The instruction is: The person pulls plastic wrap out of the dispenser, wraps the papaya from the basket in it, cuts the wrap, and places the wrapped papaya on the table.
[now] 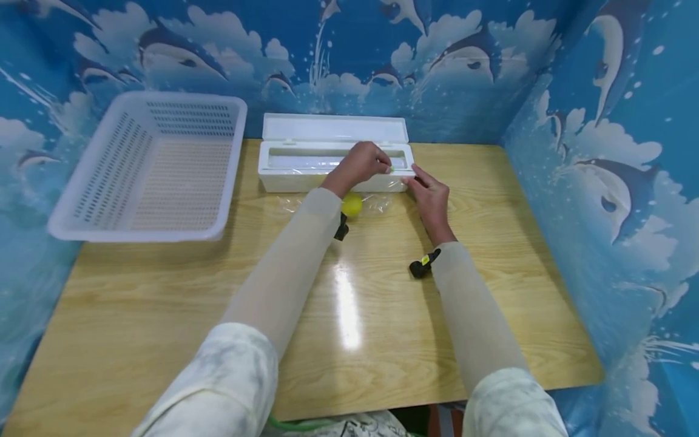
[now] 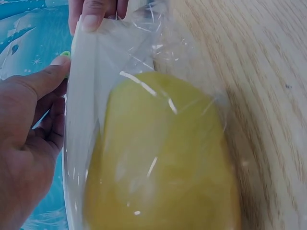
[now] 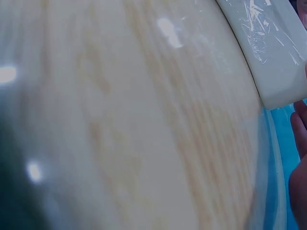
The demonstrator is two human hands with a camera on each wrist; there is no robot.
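Note:
A long white cling film dispenser [image 1: 333,183] stands at the back of the table, its lid [image 1: 334,128] tipped back. Clear film [image 2: 192,62] comes over its front side and lies over a smooth, rounded yellow thing [image 2: 158,158], like a fruit, in front of the box. My left hand [image 1: 363,164] reaches over the dispenser's front edge near its right end. Its thumb and fingers pinch a small green slider [image 2: 65,55] on that edge. At the right end, my right hand [image 1: 432,200] grips the box's corner, thumb on the front side.
A white slotted plastic basket [image 1: 180,182] stands at the left of the wooden table [image 1: 382,364]. Behind and to the right hangs a blue dolphin-print curtain [image 1: 611,200]. Both wrists wear small black cameras [image 1: 420,268].

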